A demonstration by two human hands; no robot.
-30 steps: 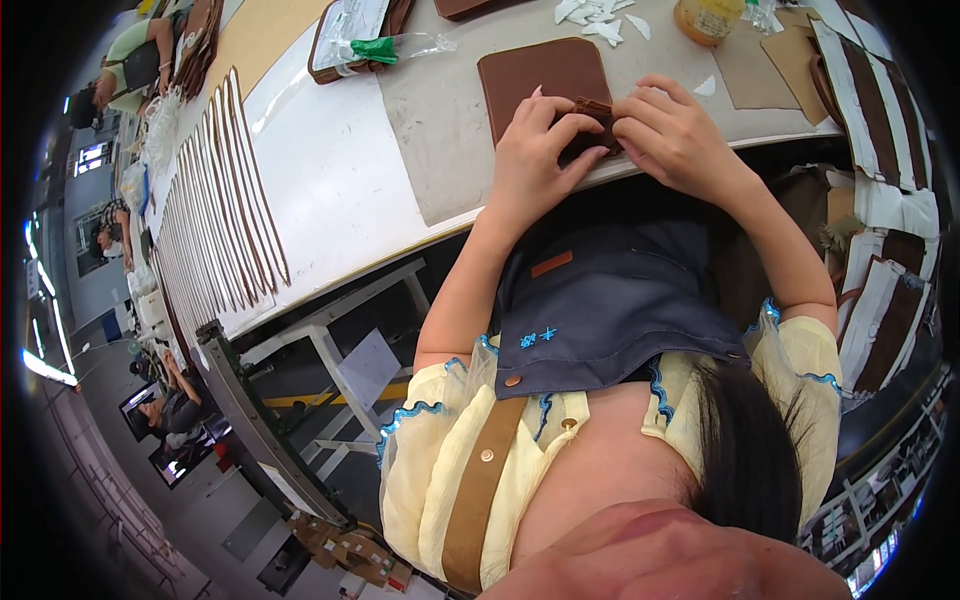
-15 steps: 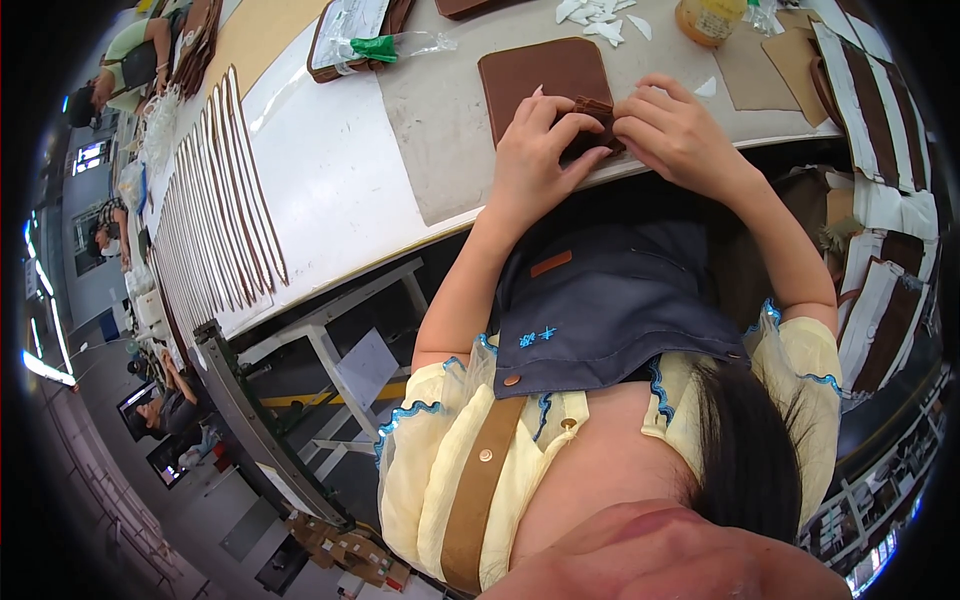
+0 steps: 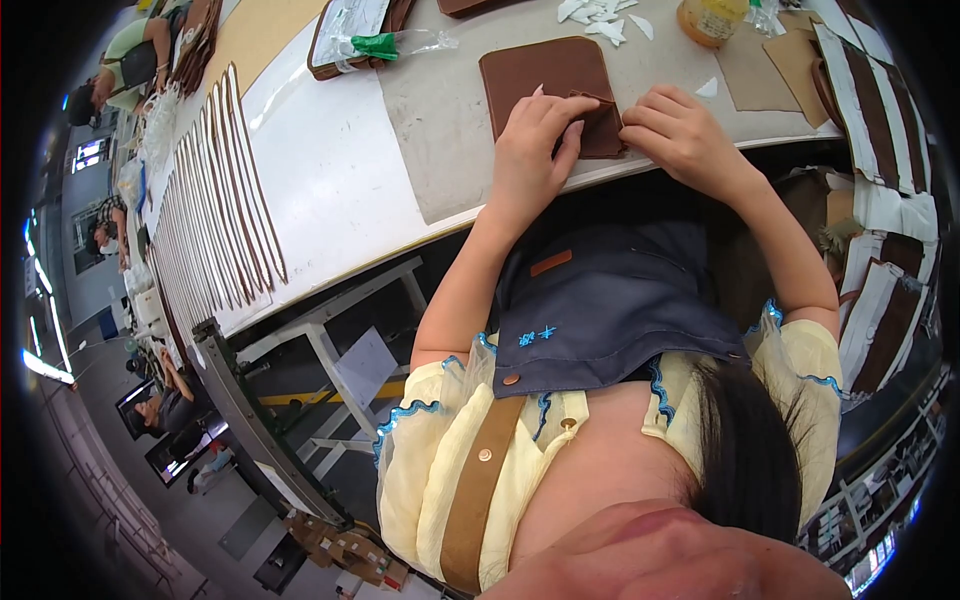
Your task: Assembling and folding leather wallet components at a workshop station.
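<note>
A brown leather piece (image 3: 545, 72) with rounded corners lies near the front edge of the table. My left hand (image 3: 532, 150) rests on its left part, index finger stretched over the leather and thumb apart from it. Under that fingertip a raised strip or flap runs toward the right edge; its form is partly hidden. My right hand (image 3: 682, 138) is at the right edge, with curled fingers and a pinch on the leather there. What exactly lies between those fingertips is hard to see.
White scraps (image 3: 598, 18) and a jar of yellowish stuff (image 3: 712, 20) are beyond the leather. Farther left lie a bundle with a green-capped tube (image 3: 375, 46) and a row of thin brown strips (image 3: 225, 190). Stacked brown-and-white pieces (image 3: 870, 110) stand right. Other people work far left.
My left thumb has lifted off the leather's lower part, uncovering its near right corner. The raised flap there lies flatter. My right hand has shifted slightly to the right.
</note>
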